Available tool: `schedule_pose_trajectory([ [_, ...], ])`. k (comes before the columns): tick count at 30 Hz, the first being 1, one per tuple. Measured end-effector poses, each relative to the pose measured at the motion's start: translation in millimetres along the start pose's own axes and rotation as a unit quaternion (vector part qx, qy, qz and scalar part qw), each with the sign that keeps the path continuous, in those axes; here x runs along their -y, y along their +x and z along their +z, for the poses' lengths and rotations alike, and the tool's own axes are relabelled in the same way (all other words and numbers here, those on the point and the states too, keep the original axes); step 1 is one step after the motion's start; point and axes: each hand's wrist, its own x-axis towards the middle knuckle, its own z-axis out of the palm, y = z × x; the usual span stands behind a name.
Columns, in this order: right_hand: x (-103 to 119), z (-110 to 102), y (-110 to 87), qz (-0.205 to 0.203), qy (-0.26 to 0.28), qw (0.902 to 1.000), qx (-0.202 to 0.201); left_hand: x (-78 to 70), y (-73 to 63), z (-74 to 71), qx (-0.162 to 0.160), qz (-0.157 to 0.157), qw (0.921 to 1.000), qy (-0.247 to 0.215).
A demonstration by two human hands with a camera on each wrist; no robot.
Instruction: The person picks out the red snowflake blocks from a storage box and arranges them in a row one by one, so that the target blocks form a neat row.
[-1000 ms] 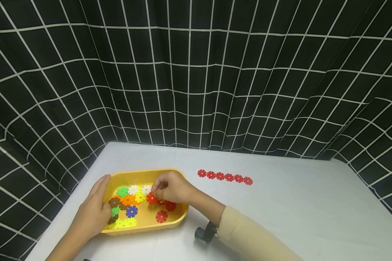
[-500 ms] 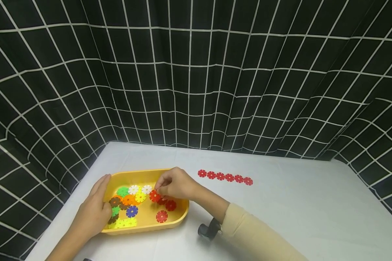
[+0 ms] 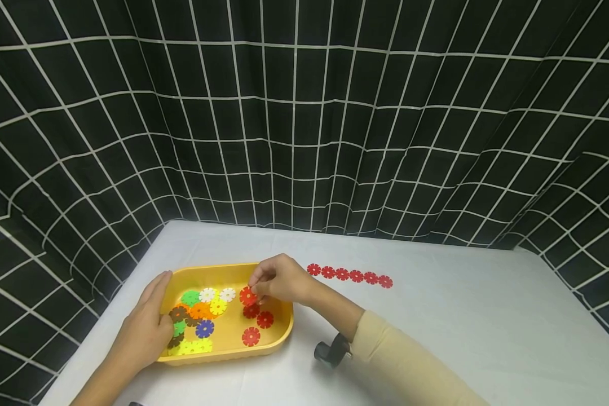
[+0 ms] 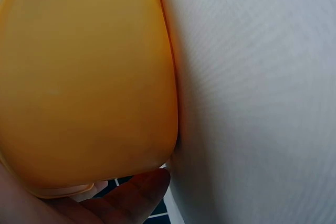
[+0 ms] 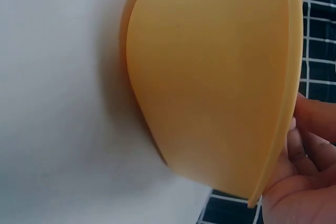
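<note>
My left hand (image 3: 143,330) holds the left end of a yellow plastic basin (image 3: 223,356), its fingers along the outer wall and its thumb at the rim. In the left wrist view a finger (image 4: 142,192) lies against the basin's end wall. Over the basin's right half, my right hand (image 3: 280,280) pinches a red notched snowflake disc (image 3: 247,296) between thumb and fingertips. Below that disc lie several red discs (image 3: 265,320). The right wrist view shows mostly the basin's outer wall (image 5: 210,77), which hides the pinched disc.
White, green, yellow, orange, brown and blue discs (image 3: 204,329) lie in the basin's left half. A row of several red discs (image 3: 356,276) lies on the white tabletop (image 3: 451,316), right of the basin. A dark gridded curtain (image 3: 304,124) stands behind.
My right hand has moved up and to the right with the red disc, away from the white and yellow discs, uncovering a red disc beneath. The left hand stays put.
</note>
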Motion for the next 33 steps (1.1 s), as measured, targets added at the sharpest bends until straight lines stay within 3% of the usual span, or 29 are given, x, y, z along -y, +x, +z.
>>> schedule_pose_trajectory([
  [33, -22, -45, -4.1, 0.041, 0.061, 0.9963, -0.044, 1.3, 0.2, 0.6, -0.001, 0.003, 1.0000, 0.000],
])
